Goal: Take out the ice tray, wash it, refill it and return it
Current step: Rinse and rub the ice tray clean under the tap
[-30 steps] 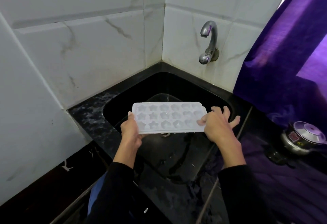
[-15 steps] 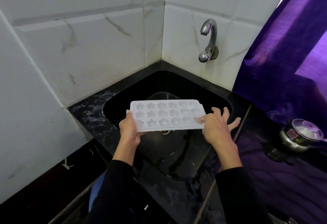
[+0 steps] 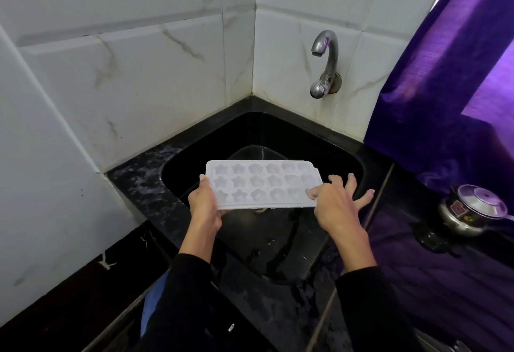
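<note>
Tray (image 3: 264,184) is the item under inspection; first I note its surroundings, largest first. White marble-veined wall tiles (image 3: 111,73) fill the upper left and upper centre of the frame. A purple curtain (image 3: 445,87) hangs down the right side. A black counter (image 3: 139,182) runs along the foot of the tiles, and a black sink (image 3: 278,134) is set into its corner at centre frame. The white tray, with star and flower moulds facing up, is held roughly level above the sink bowl, just below centre frame. I cannot tell whether its cells hold water. My left hand (image 3: 204,207) grasps the tray's left end, thumb on top and fingers beneath. My right hand (image 3: 338,207) is at the right end: thumb pressed on the top corner, the other fingers spread out straight beyond the edge. A metal tap (image 3: 324,65) is fixed to the tiles at upper centre right. A steel pot (image 3: 470,209) with a lid sits at the right edge.
</note>
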A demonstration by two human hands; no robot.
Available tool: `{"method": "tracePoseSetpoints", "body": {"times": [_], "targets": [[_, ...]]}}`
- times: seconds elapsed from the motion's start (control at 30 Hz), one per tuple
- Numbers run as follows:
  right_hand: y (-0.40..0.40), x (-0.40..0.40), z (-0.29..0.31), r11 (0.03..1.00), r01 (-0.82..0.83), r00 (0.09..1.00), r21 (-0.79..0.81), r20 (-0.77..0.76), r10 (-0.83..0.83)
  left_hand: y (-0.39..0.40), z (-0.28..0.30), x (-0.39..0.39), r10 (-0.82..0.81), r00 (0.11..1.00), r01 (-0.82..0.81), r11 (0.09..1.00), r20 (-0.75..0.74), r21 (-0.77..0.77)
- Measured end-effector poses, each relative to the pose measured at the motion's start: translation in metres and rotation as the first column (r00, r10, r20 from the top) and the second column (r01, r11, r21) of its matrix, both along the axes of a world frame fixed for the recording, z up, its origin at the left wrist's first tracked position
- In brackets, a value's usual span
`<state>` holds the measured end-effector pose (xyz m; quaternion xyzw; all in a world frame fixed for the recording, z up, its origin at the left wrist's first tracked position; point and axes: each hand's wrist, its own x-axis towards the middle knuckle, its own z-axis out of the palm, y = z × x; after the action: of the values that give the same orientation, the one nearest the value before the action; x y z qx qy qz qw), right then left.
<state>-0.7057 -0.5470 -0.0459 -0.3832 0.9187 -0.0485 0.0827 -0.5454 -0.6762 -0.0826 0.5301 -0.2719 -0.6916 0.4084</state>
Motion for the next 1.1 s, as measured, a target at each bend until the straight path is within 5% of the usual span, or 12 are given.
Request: {"method": "tracePoseSetpoints", "body": {"times": [0.37,1.1], "targets": [[0.004,0.001,0.005,0.989,-0.077,0.997,-0.124,-0.012,0.076,0.002,-0.002,-0.006,-0.024,1.000,0.024,1.000,0.008,0.019],[0.005,0.021,-0.001,0.992,-0.111,0.993,-0.056,-0.035,0.109,0.006,-0.001,-0.008,-0.039,0.999,0.039,0.999,0.031,-0.009]]}}
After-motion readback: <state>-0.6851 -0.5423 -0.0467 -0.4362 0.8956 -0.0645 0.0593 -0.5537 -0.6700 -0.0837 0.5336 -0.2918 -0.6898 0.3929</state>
